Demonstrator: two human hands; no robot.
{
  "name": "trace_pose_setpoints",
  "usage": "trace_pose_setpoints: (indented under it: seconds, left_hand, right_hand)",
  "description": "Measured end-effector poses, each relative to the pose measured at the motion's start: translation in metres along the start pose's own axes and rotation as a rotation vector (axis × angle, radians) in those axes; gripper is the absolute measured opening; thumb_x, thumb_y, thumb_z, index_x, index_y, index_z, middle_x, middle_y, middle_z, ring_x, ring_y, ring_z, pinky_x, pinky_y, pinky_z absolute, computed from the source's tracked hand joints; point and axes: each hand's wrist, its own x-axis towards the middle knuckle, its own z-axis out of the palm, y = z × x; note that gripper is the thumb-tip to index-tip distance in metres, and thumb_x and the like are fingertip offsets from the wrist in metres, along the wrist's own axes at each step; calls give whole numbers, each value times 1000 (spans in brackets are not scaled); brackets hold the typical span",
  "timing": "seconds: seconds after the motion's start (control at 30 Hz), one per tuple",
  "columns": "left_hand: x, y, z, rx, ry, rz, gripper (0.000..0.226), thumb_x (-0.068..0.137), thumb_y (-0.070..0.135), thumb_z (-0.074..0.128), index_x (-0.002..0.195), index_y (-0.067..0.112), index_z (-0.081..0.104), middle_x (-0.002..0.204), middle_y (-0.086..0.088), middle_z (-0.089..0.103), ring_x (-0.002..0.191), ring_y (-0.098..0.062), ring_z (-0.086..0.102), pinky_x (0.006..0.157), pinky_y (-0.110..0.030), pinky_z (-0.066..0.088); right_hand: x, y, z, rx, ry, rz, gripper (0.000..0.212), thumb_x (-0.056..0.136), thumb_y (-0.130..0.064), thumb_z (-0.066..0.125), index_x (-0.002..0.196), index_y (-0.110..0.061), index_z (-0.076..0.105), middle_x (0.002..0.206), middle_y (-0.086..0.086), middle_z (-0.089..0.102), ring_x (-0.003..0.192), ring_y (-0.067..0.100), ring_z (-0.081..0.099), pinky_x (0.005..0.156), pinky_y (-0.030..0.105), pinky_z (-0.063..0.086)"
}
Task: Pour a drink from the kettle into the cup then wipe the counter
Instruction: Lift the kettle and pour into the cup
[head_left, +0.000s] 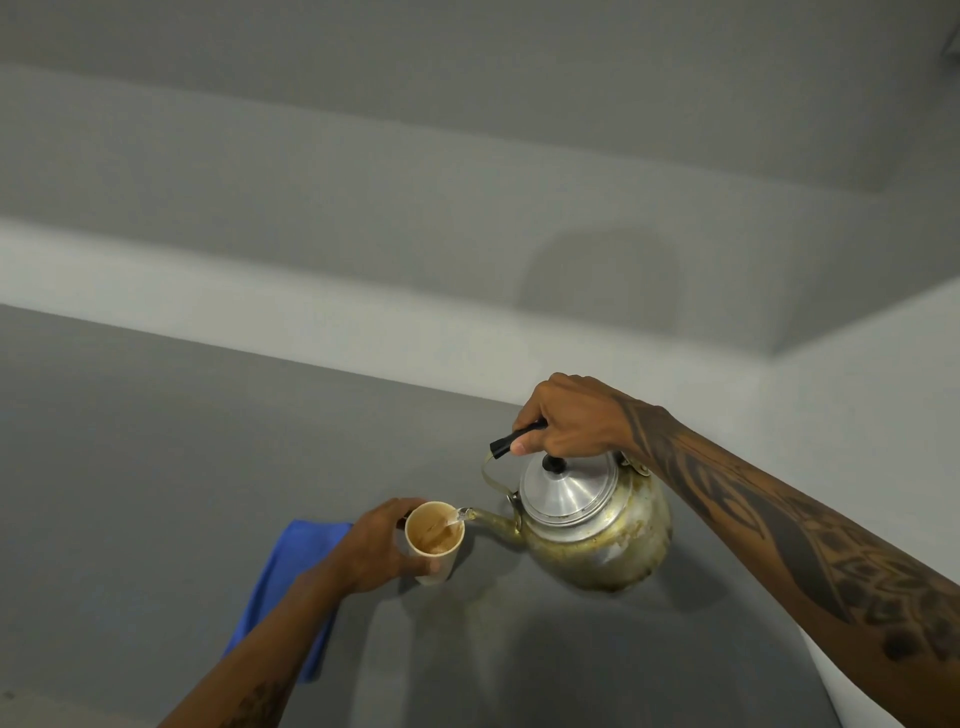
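Hands: right (566, 415) grips the tilted kettle (597, 525), spout pointing left into the left-held (379, 545) cup (435, 540).

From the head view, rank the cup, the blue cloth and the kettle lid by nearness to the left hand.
1. Cup: held in the left hand.
2. Blue cloth: on the counter, just under and left of that hand's wrist.
3. Kettle lid: off to the right, past the spout.
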Motion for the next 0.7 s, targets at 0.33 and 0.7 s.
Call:
trace_pose_setpoints:
  seconds: [0.33,0.7]
  left_hand:
    - [0,2,0,5,-5,-1,83,55,61,81,126,34,49,122,15,58,109,-6,57,90,-22,50]
    - [0,3,-1,34,-7,-9,78,58,55,82,126,36,48,122,18,56,108,-1,56,85,-15,48]
  right_hand:
    - [-1,0,-4,-15,-15,-9,27,87,-43,63,105,-26,74,58,-3,61,51,13,44,52,24,35]
    - [0,-4,-6,-44,-25,-27,27,87,-43,63,103,-25,75,57,-4,58,49,12,43,51,24,35]
